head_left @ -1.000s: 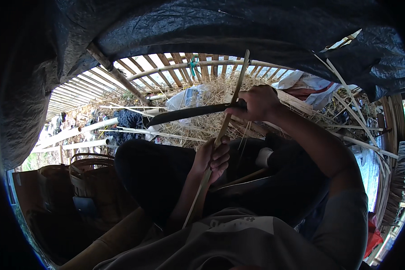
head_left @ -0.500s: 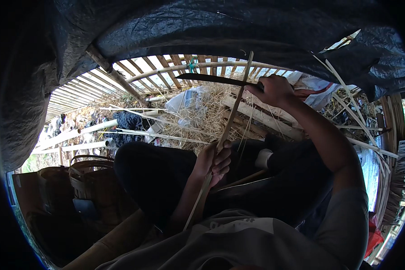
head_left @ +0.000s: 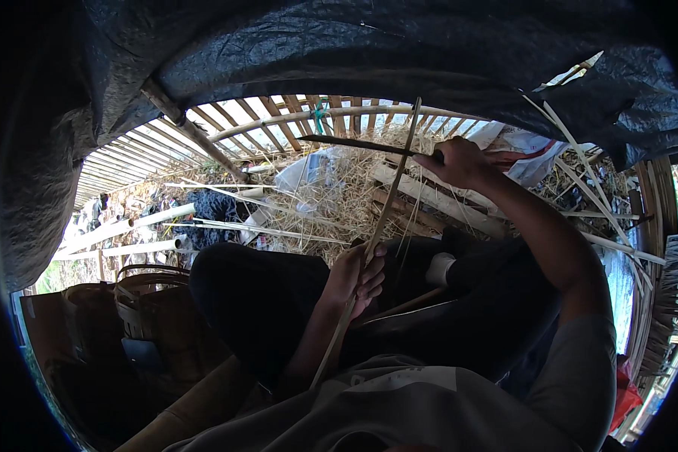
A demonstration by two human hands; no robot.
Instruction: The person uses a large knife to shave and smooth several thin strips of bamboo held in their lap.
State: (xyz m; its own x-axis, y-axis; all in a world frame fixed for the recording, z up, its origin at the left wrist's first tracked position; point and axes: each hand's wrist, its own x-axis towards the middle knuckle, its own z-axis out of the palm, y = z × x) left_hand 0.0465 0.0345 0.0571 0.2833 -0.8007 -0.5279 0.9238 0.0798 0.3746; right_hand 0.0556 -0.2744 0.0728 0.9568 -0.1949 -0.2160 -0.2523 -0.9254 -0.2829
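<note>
Looking down from the head camera, the bamboo strip runs long and steep, from the lap up past both hands toward the roof; the left hand is clamped round its lower middle, nearest the body, while the right hand, well above and farther out, is closed on a dark knife whose blade lies crosswise against the strip's upper part

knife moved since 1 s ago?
Yes. The knife in the right hand has risen along the bamboo strip, from over the straw up to the slatted fence.
</note>
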